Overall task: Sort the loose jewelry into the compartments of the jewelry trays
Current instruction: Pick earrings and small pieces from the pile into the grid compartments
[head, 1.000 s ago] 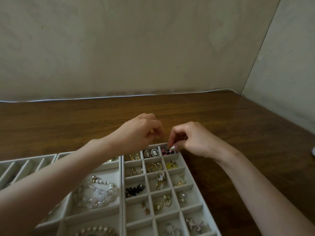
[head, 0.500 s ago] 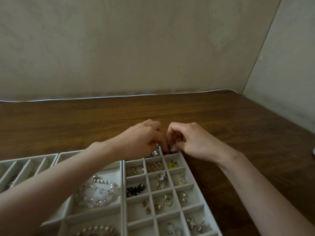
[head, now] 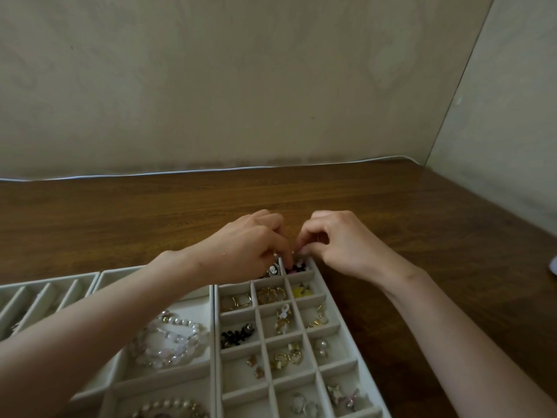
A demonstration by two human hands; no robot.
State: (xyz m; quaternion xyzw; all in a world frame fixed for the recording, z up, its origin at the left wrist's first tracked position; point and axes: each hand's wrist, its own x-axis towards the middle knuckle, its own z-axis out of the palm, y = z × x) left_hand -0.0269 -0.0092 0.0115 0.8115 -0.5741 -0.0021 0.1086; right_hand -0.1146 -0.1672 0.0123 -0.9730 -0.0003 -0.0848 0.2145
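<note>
Black-and-pink jewelry (head: 297, 267): left hand (head: 244, 251) has closed against right hand (head: 340, 245), both curled, grip unclear.

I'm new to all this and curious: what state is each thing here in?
Grid tray, on table, most visible cells filled.
Middle tray, holds pearl bracelets.
Left tray, long slots, contents unclear.
Left hand, fingers curled, tips in the grid tray's far right corner cell; hold unclear.
Right hand, fingers curled at that cell; hold unclear.

No text, label, brand, number or sign can be read on anything here.
</note>
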